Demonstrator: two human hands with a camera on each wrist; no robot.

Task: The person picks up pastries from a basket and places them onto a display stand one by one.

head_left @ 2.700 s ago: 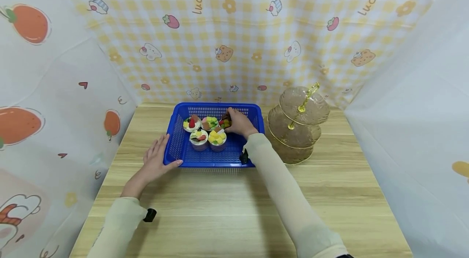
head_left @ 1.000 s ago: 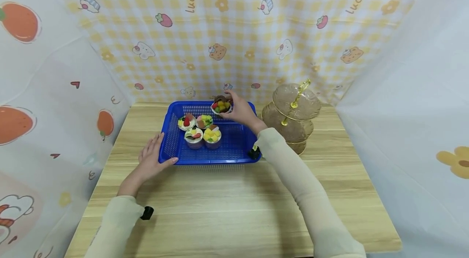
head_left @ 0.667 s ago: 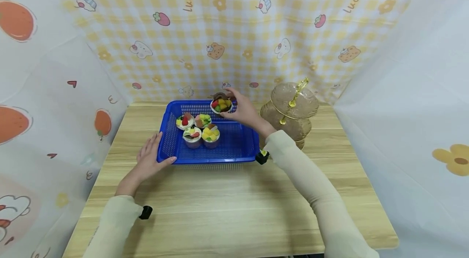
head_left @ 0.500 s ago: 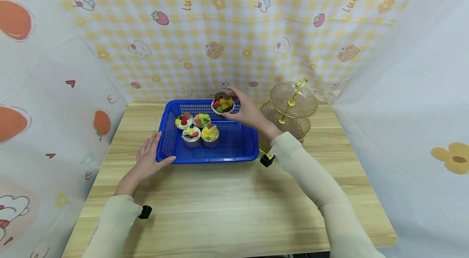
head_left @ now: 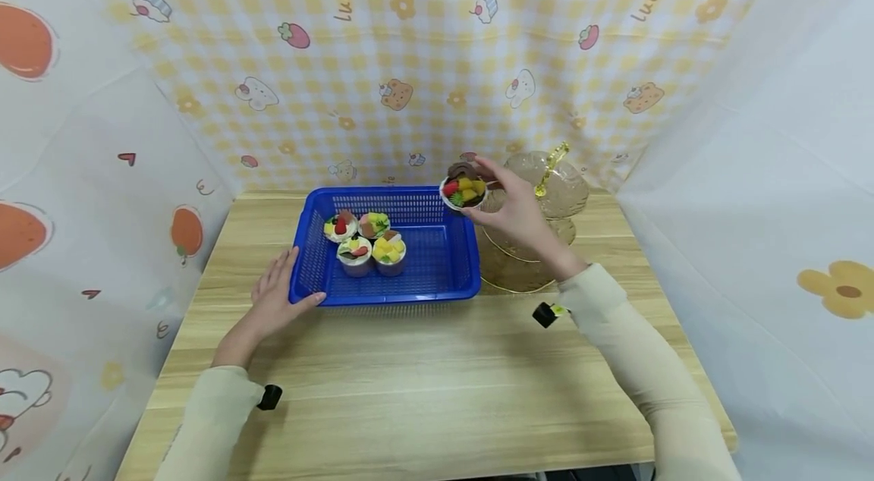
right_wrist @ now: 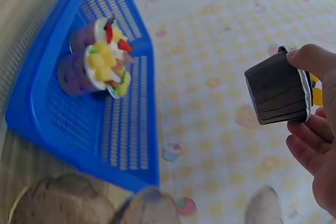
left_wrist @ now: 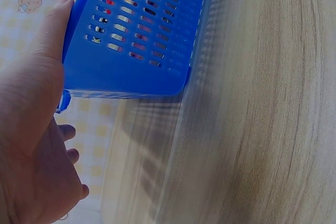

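My right hand (head_left: 517, 217) pinches a fruit-topped cupcake (head_left: 464, 190) between thumb and fingers, above the basket's back right corner. Its dark pleated cup (right_wrist: 278, 88) and silvery rim show in the right wrist view. My left hand (head_left: 275, 291) lies at the left front corner of the blue plastic basket (head_left: 389, 300), with straight fingers along the left side and the thumb on the front rim. Several fruit-topped cupcakes stand together in the basket's left half, among them one with yellow cubes (head_left: 389, 252) and one with a red berry (head_left: 340, 226).
A three-tier stand of tinted clear plates with a gold handle (head_left: 554, 162) stands right of the basket, partly hidden by my right hand. The wooden table (head_left: 410, 390) runs up to a yellow checked cloth (head_left: 423, 48) behind, with white sheets at both sides.
My right hand has lifted the cupcake out of the basket and carried it up and to the right, towards the stand. The left hand has stayed at the basket's corner.
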